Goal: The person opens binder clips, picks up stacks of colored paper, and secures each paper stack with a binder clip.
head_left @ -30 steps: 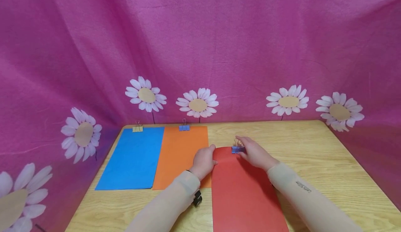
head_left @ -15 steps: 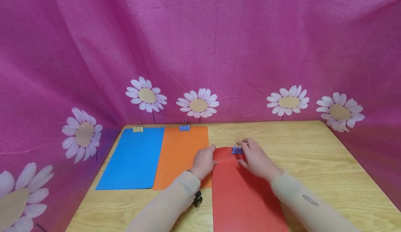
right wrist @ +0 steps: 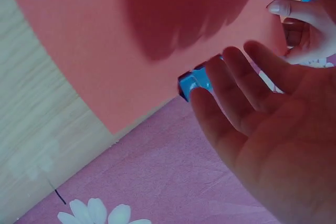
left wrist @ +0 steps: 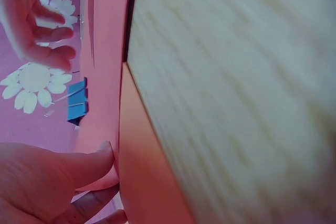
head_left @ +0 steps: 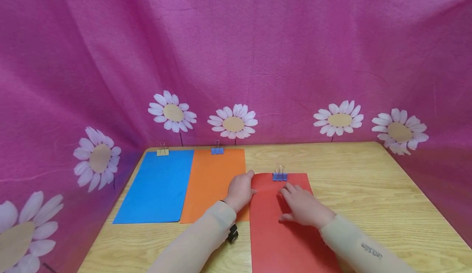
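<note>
A red paper stack lies in front of me, a blue binder clip fixed on its top edge with both wire handles up. At its upper left corner my left hand pinches the red paper, thumb on top and fingers beneath in the left wrist view. Over the sheet, just below the clip, hovers my right hand, holding nothing. The right wrist view shows its fingers loosely extended and apart, partly covering the clip.
To the left lie blue paper with a yellow binder clip and orange paper with another blue binder clip. They rest on a wooden table. A pink flowered cloth hangs behind.
My right hand has let go of the binder clip's handle and drawn back toward me over the red paper. The clip stays on the edge. My left hand has not moved.
</note>
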A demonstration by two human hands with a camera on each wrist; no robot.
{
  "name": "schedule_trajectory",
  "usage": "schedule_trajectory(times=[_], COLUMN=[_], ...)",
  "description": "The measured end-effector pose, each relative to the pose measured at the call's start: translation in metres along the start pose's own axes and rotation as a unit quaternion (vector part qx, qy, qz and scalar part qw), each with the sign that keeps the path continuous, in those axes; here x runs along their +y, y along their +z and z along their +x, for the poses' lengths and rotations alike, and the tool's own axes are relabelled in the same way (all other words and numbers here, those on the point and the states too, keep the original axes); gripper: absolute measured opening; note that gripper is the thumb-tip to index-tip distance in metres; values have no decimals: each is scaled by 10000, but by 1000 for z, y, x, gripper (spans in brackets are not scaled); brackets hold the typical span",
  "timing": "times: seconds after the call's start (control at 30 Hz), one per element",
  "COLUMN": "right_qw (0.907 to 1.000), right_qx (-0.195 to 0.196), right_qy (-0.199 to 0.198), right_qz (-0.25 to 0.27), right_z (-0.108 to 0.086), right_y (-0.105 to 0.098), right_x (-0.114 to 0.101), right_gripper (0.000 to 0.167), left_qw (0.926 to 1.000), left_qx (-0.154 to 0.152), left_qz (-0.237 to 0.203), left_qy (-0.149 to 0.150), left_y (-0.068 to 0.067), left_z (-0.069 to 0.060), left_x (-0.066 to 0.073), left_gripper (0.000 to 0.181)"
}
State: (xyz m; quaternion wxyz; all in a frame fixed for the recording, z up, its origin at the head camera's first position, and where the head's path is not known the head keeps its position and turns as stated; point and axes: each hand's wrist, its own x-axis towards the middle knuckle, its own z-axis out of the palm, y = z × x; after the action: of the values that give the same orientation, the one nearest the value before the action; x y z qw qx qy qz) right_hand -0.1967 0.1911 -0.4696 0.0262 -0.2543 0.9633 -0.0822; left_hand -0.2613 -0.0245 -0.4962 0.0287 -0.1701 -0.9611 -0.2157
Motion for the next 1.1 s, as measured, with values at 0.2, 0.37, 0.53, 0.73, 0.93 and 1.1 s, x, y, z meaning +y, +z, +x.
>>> schedule_trajectory(times=[0.2,0.37,0.53,0.73,0.93,1.1], right_qw=[9981,9982,9983,9985,9990,9990], right_qx=[-484,-464,-432,-379,-319,-308], right_qy=[156,146,151,127,66,73], right_qz=[347,339,361,381,320,319], right_z=[-6,-8,-7,-7,-8,-9], right_y=[1,2,3,5,5,4], right_x=[-4,-5,-5,-5,-6,-7], right_gripper=[76,73,72,71,71,71], left_qw=[9999,9998,9992,9986,9986,9979], left_qx=[-34,-23,9,24,-3,-137], left_qz=[80,15,-164,-349,-306,-286], left_qy=[-100,-203,-353,-405,-436,-574], left_y=[1,0,1,0,-2,-1], left_z=[2,2,1,-2,-3,-4], left_x=[1,2,3,3,3,3], left_gripper=[44,47,55,62,55,43])
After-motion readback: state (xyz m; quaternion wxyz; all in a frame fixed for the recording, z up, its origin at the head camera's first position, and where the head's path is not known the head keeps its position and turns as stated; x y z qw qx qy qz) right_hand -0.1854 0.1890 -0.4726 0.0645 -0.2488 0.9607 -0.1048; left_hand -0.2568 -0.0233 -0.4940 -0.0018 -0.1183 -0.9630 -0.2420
